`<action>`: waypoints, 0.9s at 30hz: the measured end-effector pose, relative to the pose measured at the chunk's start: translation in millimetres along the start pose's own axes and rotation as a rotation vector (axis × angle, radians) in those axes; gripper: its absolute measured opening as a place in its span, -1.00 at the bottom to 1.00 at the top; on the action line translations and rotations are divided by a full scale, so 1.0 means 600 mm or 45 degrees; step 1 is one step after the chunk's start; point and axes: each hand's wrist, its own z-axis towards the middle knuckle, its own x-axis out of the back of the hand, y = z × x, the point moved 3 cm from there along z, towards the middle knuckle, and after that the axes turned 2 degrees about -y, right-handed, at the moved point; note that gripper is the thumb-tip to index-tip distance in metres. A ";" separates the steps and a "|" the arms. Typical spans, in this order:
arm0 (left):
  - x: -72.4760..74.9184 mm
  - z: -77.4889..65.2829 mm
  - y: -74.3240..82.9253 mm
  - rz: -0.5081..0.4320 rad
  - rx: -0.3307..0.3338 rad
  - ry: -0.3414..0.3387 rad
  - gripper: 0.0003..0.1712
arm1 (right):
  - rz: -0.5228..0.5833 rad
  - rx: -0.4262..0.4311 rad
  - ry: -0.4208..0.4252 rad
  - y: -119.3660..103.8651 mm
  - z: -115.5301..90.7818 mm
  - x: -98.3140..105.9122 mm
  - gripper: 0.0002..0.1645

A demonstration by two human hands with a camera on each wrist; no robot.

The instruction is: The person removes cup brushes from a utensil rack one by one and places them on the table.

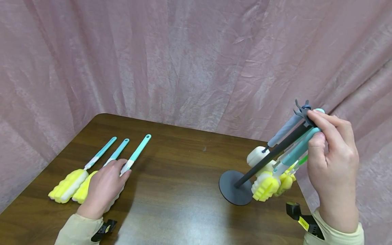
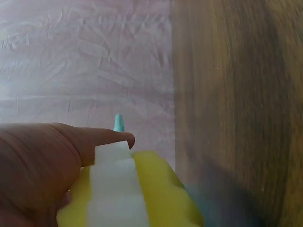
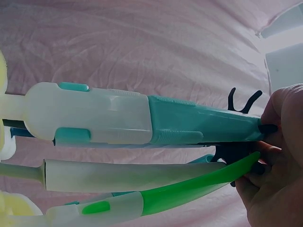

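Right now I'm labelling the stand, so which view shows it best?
The head view: it shows the stand from base to hooks, though brushes and the right hand cover parts. The right wrist view shows mainly its hooks, partly behind handles; the left wrist view shows none of it.

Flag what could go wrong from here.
1. The stand could tip: the right hand grips its hooked top, well above the round base.
2. The hanging teal-handled brush beside that hand might get knocked loose.
3. The left hand holds the rightmost lying brush; lifting it may drag the middle brush, close beside it.
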 end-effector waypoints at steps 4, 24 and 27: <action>0.000 -0.003 -0.004 0.013 0.004 -0.006 -0.59 | -0.003 -0.001 0.004 0.001 0.000 0.000 -0.51; -0.008 -0.006 -0.018 0.025 0.037 -0.022 -0.54 | -0.007 -0.002 0.004 0.003 -0.001 0.000 -0.51; -0.007 -0.005 -0.018 0.050 0.008 0.012 -0.53 | -0.003 0.001 0.003 0.002 -0.001 0.000 -0.51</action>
